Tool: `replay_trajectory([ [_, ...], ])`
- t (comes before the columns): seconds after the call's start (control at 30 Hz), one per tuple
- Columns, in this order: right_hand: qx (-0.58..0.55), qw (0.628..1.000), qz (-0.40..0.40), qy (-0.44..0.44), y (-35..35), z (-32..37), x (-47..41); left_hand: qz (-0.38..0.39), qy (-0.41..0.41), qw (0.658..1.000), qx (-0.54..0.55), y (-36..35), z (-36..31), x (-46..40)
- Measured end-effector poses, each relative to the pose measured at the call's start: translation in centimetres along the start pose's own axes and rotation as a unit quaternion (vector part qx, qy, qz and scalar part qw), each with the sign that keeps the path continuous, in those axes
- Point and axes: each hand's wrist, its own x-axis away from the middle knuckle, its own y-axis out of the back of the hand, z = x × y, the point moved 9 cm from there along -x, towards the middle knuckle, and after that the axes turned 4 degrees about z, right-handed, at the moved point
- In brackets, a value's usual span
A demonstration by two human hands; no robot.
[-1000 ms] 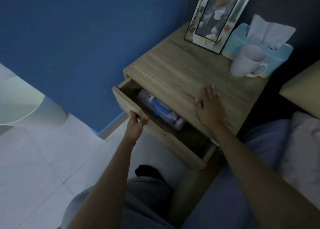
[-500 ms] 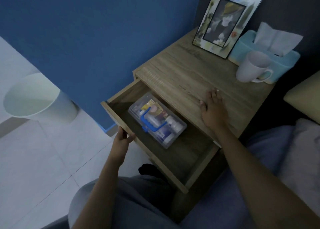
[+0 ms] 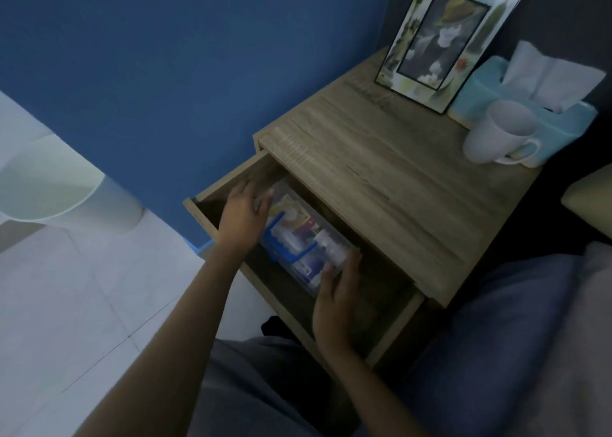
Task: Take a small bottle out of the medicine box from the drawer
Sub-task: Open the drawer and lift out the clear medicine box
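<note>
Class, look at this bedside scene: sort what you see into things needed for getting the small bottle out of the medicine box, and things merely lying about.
Needed for the job:
open drawer
clear medicine box with blue handle
left hand and right hand, one at each end of the box

Merely lying about:
picture frame
tissue box
white mug
white bin on the floor
</note>
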Motion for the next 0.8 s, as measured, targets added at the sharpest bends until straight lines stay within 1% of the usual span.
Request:
replay_trajectory([
  [0.1,-0.082,0.989,-0.076,-0.093,-0.2,-2.5,-1.6,0.106,0.056,0.992,-0.028,-2.6,1.7,-2.6],
  [0.17,-0.130,0.976,-0.107,-0.140,-0.7,-3.8,-2.6,0.144,0.099,0.984,-0.021,-3.6,3.0,-3.6],
  [0.27,-0.213,0.949,-0.117,-0.202,-2.3,-5.2,-3.1,0.180,0.139,0.973,0.046,-4.9,4.3,-4.2],
  [0.37,-0.245,0.932,-0.150,-0.220,-2.9,-5.8,-2.9,0.184,0.147,0.970,0.054,-5.2,4.8,-4.7],
  [0.43,-0.257,0.923,-0.176,-0.228,-2.8,-5.9,-2.9,0.189,0.136,0.970,0.064,-5.1,4.5,-4.9],
  [0.5,-0.260,0.919,-0.181,-0.233,-2.7,-5.7,-2.7,0.190,0.120,0.973,0.049,-4.7,4.0,-4.8],
  [0.63,-0.266,0.926,-0.150,-0.224,-2.8,-3.8,-1.9,0.163,0.102,0.981,-0.015,-2.2,2.6,-4.4],
  [0.8,-0.297,0.923,-0.099,-0.223,-2.9,0.0,-1.3,0.104,0.090,0.990,-0.011,2.8,0.6,-3.5],
])
